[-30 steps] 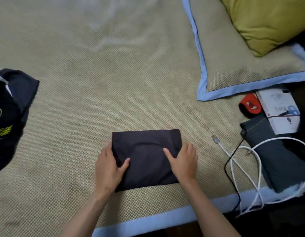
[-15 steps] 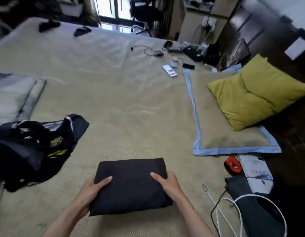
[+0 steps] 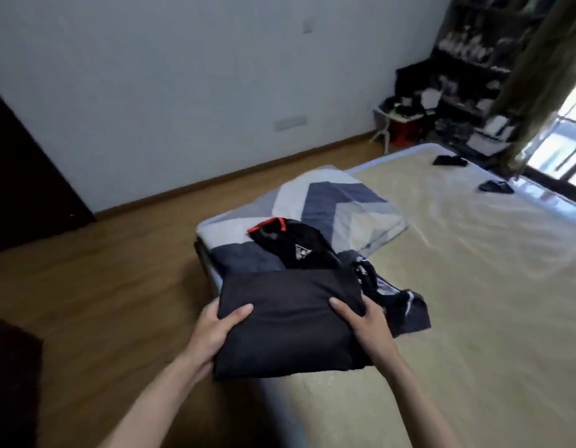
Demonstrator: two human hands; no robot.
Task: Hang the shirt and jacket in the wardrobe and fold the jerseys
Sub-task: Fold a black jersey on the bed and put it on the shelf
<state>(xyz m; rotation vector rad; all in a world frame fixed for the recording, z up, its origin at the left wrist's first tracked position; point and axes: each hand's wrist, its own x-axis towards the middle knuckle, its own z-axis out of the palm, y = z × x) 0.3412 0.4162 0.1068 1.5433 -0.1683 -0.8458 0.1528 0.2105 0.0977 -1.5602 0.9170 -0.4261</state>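
Two hands on one folded black jersey [image 3: 290, 321], head view: left hand [image 3: 215, 331] clasps the jersey's left edge, thumb lying on top, fingers curled beneath and hidden; right hand [image 3: 367, 324] clasps the right edge likewise, thumb on top, fingers under. Jersey is a flat rectangular bundle, long axis running left to right between the hands, held level over the near corner of the bed [image 3: 474, 286]. Just beyond it, an unfolded dark jersey with red trim [image 3: 293, 244] lies crumpled on a folded blue-and-white chevron blanket [image 3: 332, 202]. Bed surface is a tan woven mat
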